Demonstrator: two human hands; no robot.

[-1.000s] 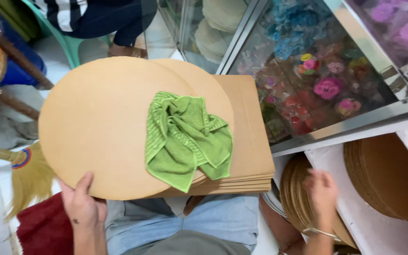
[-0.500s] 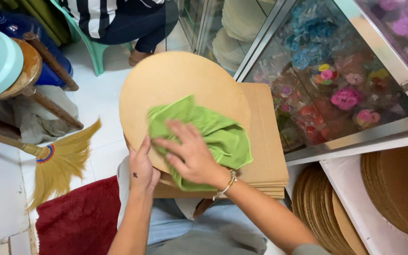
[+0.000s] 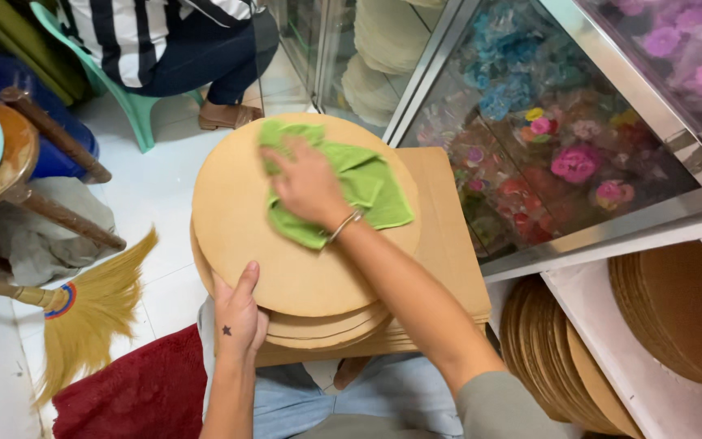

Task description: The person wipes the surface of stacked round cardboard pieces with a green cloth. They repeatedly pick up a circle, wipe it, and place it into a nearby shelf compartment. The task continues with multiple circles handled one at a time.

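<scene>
A stack of round brown boards (image 3: pixel 229 211) rests on my lap over several square brown boards (image 3: pixel 448 236). My right hand (image 3: pixel 306 183) presses flat on a green cloth (image 3: pixel 367 183) spread over the top round board, toward its far side. My left hand (image 3: pixel 239 317) grips the near left edge of the round stack, thumb on top. A bracelet sits on my right wrist.
A glass display case (image 3: pixel 562 138) with coloured artificial flowers stands to the right. More round boards (image 3: pixel 546 358) lean in a white shelf at lower right. A straw broom (image 3: pixel 91 313) and red mat (image 3: pixel 136 394) lie left. A seated person (image 3: pixel 172 49) is ahead.
My right hand came up from the shelf onto the green cloth and has pushed it across the top board to the far side. My left hand shifted along the stack's near edge.
</scene>
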